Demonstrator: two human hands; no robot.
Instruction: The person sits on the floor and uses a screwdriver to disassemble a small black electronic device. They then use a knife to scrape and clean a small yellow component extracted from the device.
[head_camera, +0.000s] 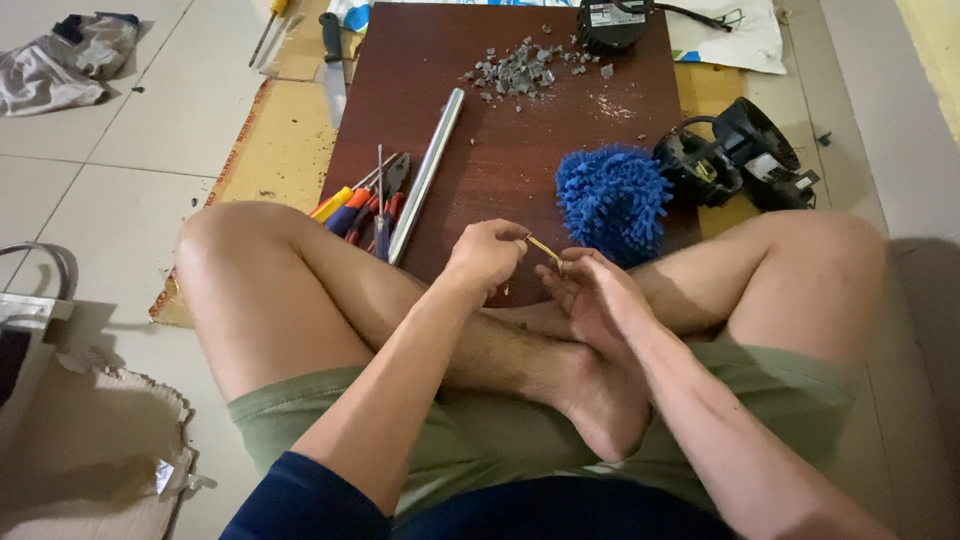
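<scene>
Seated cross-legged on the floor, both hands working over the near edge of a dark red-brown board (500, 100).

Left hand (487, 255): grip clenched, fingertips pinching one end of a thin yellowish strip (544, 248). Right hand (590, 290): fingers curled, pinching the other end of the same strip. Strip spans the small gap between the two hands, tilted down to the right, just above the board edge and the crossed shins. Too small to tell what the strip is made of.

Around the hands:
- Blue fluffy mop head (613, 200) on the board, just beside the right hand, far side.
- Hand tools (370, 205) bunched at the board's left edge, near the left knee: pliers and screwdrivers with red, blue and yellow handles.
- Silver metal tube (428, 172) lying diagonally next to the tools.
- Pile of grey fragments (520, 70) at the far end of the board, well apart from the hands.
- Black motor-like parts (740, 155) off the board's right edge, on cardboard.
- Round black part (612, 22) at the far edge.
- Knife (333, 65) with black handle off the far left corner.
- Crumpled plastic bag (60, 60) on the tiled floor, top left.
</scene>
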